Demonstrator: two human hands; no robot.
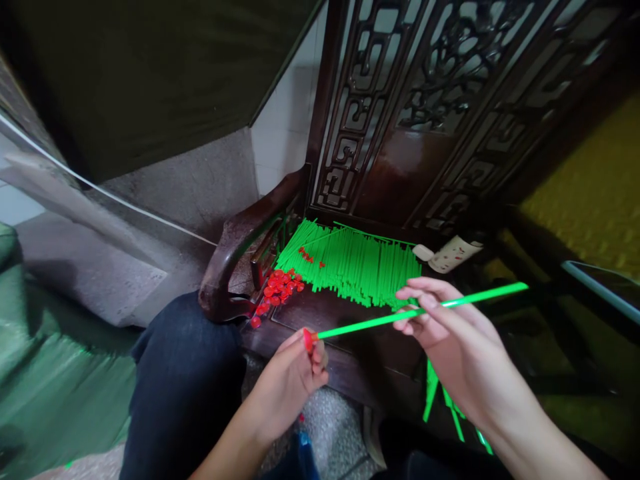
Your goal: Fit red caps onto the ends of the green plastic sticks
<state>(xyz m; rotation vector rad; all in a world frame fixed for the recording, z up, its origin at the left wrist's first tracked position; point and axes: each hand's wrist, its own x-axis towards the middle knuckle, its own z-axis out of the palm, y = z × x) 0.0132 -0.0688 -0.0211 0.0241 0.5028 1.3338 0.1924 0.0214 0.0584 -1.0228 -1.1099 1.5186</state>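
Note:
My right hand [450,320] pinches a long, thin green plastic stick [370,324] around its middle. At the stick's lower left end is a small red cup-shaped cap [309,340], held in the closed fingers of my left hand [295,380]. The cap and the stick's end meet; how deep the stick sits in it I cannot tell. Beyond my hands, a thick layer of similar green sticks [357,263] covers much of the dark wooden seat. A heap of red caps [283,288] lies at the seat's left, and a few more rest on the sticks.
The carved wooden chair [345,373] has an armrest [240,247] on the left and a tall openwork back. A patterned white bottle [455,255] lies at the seat's right. More green sticks [431,390] hang below my right hand. A white cord [115,197] crosses at left.

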